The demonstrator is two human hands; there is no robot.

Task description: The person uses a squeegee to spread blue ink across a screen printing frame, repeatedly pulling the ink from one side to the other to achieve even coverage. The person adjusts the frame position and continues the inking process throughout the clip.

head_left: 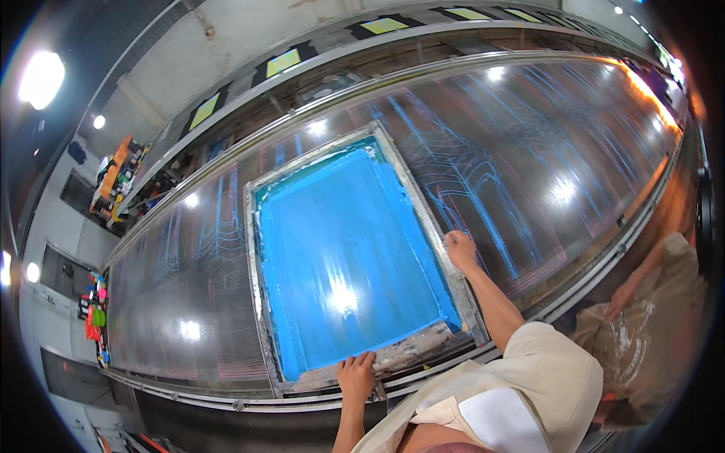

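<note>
A large screen printing frame (423,349) with blue-coated mesh (340,249) lies on the long dark table in front of me. Smears of blue and pale residue mark its worn metal rim. My left hand (356,375) is closed over the near rim, fingers curled across the top. Farther up on the right side, my right hand (461,251) is closed on the frame's side rail, its thumb and fingers partly hidden. Beneath my left hand a small metal bracket (379,390) shows at the table's near edge.
The printing table (521,174) bears blue and pink line marks on both sides of the frame. Metal rails (317,404) run along its near edge. Another person (642,332) stands close on the right. Colourful containers (96,321) sit at the left end; a second table (325,57) lies beyond.
</note>
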